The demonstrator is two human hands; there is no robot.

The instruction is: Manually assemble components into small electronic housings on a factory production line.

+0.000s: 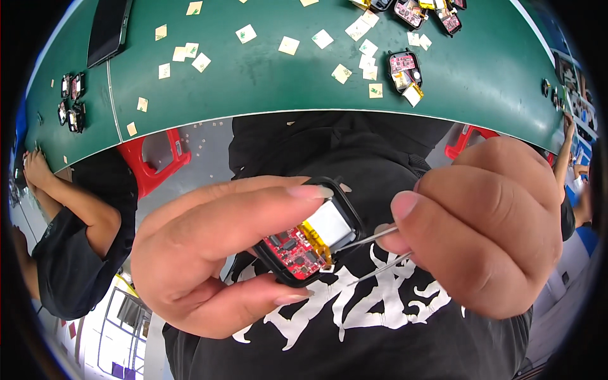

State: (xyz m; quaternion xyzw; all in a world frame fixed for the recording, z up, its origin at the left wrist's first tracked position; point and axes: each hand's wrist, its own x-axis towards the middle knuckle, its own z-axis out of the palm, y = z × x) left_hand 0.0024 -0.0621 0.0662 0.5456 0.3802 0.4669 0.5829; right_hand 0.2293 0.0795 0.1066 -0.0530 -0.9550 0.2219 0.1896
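Note:
My left hand (209,253) grips a small black watch-like case (350,214) by its rim, thumb and fingers on opposite sides. Inside the case lie a red circuit board (294,251), a silver-white battery (329,223) and a strip of yellow tape (313,235) between them. Pinched in my right hand (481,228) is a pair of metal tweezers (380,266), its two tips apart. One tip reaches the case's edge by the yellow tape; whether it touches is too fine to tell. The other tip is lower, outside the case.
On the green table (221,88) ahead lie many paper squares (289,45). One opened case (405,73) sits near the table edge, with several more (411,12) behind. Others stand at left (73,101). A dark flat panel (109,31) and a co-worker's arm (82,196) are left; red stools (155,161) stand below.

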